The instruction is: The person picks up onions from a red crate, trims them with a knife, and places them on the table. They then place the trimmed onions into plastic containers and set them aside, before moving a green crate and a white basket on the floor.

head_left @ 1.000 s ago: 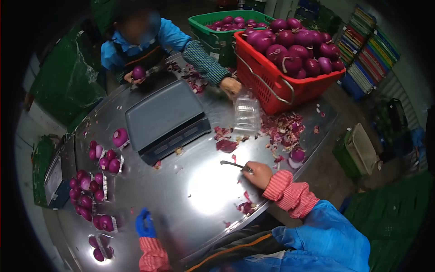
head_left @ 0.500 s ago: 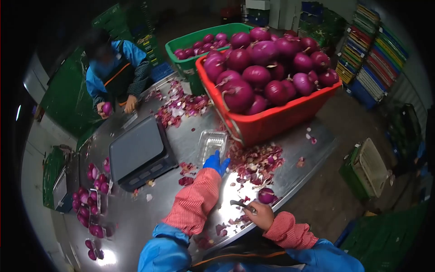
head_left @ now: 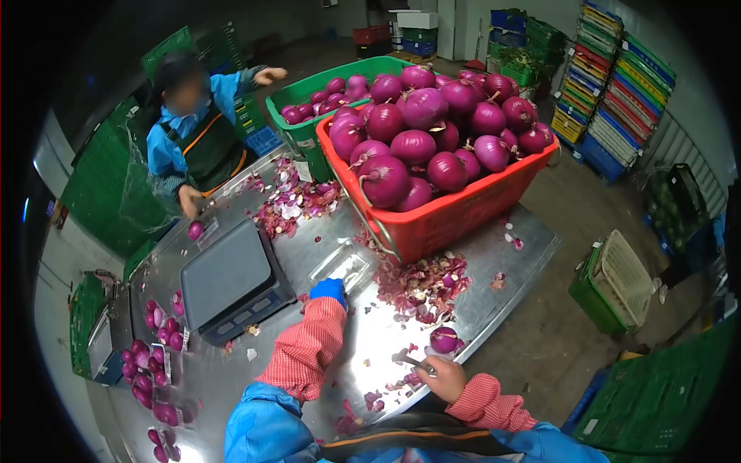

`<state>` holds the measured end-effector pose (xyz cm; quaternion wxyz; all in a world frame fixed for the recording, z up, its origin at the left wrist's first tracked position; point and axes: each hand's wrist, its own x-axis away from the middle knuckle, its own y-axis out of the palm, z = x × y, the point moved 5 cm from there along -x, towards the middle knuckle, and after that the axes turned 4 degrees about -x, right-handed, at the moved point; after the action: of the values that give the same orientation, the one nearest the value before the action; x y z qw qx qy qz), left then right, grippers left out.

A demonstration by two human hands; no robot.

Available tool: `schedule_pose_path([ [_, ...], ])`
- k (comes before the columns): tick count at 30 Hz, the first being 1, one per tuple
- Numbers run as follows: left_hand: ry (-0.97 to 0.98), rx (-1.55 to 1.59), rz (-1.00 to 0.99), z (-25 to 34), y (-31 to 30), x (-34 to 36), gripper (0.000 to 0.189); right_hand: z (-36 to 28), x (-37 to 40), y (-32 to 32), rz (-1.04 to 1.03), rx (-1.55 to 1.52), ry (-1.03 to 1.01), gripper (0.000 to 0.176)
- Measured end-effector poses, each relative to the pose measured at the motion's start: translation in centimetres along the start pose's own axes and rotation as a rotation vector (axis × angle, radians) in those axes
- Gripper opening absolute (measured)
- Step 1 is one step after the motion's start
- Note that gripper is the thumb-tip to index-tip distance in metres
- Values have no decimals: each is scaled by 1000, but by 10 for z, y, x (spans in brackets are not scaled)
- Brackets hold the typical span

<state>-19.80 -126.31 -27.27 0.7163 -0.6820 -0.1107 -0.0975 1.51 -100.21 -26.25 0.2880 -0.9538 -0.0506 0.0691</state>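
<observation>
My left hand [head_left: 329, 291], in a blue glove, is closed at the near edge of a clear plastic tray [head_left: 340, 265] on the metal table; the fingertips are partly hidden. My right hand [head_left: 443, 378] is bare and grips a small knife [head_left: 409, 360], its dark blade pointing left over the table. Just beyond the knife, a peeled red onion [head_left: 444, 339] sits near the table's edge. A pile of onion skins [head_left: 424, 287] lies between the tray and the table's right edge.
A red basket [head_left: 440, 228] heaped with red onions stands ahead, with a green basket [head_left: 307, 147] behind it. A grey weighing scale [head_left: 228, 274] is left of the tray. Onions in trays [head_left: 147, 363] line the left side. Across the table, a co-worker [head_left: 197, 131] stands.
My left hand has closed at the tray, which has turned and come slightly nearer. The co-worker's one arm has stretched out and their onion is lower, at the table. My view has shifted.
</observation>
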Motion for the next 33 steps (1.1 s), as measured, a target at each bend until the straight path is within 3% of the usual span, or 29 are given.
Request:
schedule_pose_path([
  [5,126,127,118,-17,-1,-4,27,-17,4,24,-15,42,-65,17],
  [10,228,108,237,-21,-18,12,47,-22,20,27,-18,102,-17,22],
  [13,307,19,246,-22,-35,70,45,-17,28,19,29,58,76,23],
  [15,403,84,357,-38,-12,113,37,-11,31,14,55,-12,106,24],
  [16,450,134,543,-49,7,135,33,-4,31,16,73,-62,108,25],
  [17,283,69,127,-55,11,154,33,3,34,16,110,-111,117,26],
  [18,368,407,304,-72,29,169,45,7,33,19,55,-105,129,28],
  [19,296,269,234,-70,19,182,58,10,31,21,-2,-103,142,30],
  [23,314,491,551,-98,-1,176,78,-14,13,6,-144,-142,196,38],
  [24,332,477,594,-81,-31,179,73,-19,10,1,-229,-224,241,40],
  [28,484,733,695,1,-136,173,57,0,-4,-31,-83,-183,13,33],
  [29,574,594,740,29,-155,174,53,10,-4,-44,-11,-184,1,32],
  [31,838,749,660,90,-165,173,48,22,-1,-83,52,-232,95,30],
  [33,906,460,484,159,-161,184,40,64,4,-102,183,-433,220,29],
])
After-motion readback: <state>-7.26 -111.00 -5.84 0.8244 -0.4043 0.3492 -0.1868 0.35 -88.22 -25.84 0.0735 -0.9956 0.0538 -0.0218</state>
